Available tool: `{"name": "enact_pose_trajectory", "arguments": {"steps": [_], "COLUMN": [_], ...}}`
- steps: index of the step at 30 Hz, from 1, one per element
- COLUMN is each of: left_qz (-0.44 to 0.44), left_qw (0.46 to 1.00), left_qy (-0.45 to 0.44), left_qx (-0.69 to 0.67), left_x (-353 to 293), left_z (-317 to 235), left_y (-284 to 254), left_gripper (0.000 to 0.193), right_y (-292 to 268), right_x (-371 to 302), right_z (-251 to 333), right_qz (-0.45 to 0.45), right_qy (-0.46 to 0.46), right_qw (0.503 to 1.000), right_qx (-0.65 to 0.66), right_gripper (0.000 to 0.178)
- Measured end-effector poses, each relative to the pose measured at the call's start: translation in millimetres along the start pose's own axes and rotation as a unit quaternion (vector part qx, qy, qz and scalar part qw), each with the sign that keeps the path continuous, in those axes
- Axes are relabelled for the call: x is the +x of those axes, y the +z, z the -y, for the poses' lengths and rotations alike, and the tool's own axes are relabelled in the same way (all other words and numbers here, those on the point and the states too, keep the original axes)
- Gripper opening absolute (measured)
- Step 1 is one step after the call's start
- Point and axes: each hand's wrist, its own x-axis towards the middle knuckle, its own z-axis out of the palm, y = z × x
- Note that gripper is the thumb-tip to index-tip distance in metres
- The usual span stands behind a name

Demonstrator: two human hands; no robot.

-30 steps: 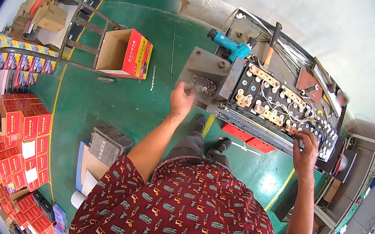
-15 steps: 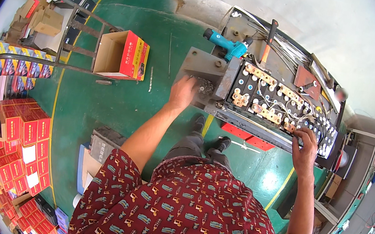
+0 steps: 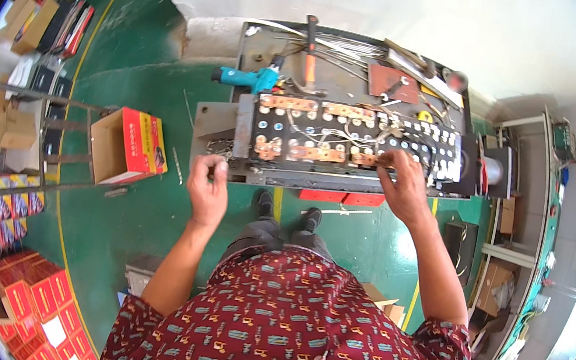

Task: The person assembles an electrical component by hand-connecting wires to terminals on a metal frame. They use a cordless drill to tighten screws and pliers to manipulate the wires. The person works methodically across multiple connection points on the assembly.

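Observation:
A long battery pack lies on the workbench, with rows of round terminals, copper connector plates and loose thin wires along its top. My right hand reaches to its front edge, fingers curled together at the end of a copper plate; whatever they grip is hidden. My left hand is raised in front of the bench's left end with fingertips pinched, and anything between them is too small to name. Close behind it, a heap of small metal hardware sits on the grey bench corner.
Behind the pack lie a teal power drill, a hammer, a wrench on a reddish-brown plate, and metal rods. An open red-yellow carton rests on a hand cart at left. Red boxes are stacked lower left; shelving stands right.
My left hand has come away from the small hardware, back toward me. My right hand stays at the pack's front edge. The whole view has turned to the right.

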Motion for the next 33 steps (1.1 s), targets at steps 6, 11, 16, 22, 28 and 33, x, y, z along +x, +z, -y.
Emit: {"name": "enact_pose_trajectory", "arguments": {"steps": [6,11,16,22,28,33], "left_qz": [0.288,0.278,0.258,0.226,0.214,0.211], "left_qw": [0.815,0.807,0.804,0.822,0.802,0.801], "left_qy": [-0.31,-0.355,-0.384,-0.383,-0.402,-0.384], "left_qx": [-0.395,-0.381,-0.373,-0.356,-0.386,-0.409], "left_x": [-8,-5,-9,-12,-14,-21], "left_z": [-117,-131,-141,-145,-145,-141], "left_y": [109,178,197,204,205,205], "left_gripper": [0.017,0.012,0.011,0.012,0.016,0.017], "right_y": [-4,-8,-14,-13,-8,-5], "right_x": [0,-5,-6,-6,-3,-1], "right_z": [0,-7,-17,-26,-34,-37], "right_qz": [0.014,0.024,0.038,0.013,0.016,0.012], "right_qy": [-0.016,-0.03,-0.055,-0.102,-0.123,-0.12], "right_qw": [1.0,0.999,0.997,0.994,0.992,0.993], "right_qx": [0.004,0.032,0.033,0.03,-0.001,-0.006], "right_gripper": [0.023,0.022,0.018,0.016,0.012,0.011]}}
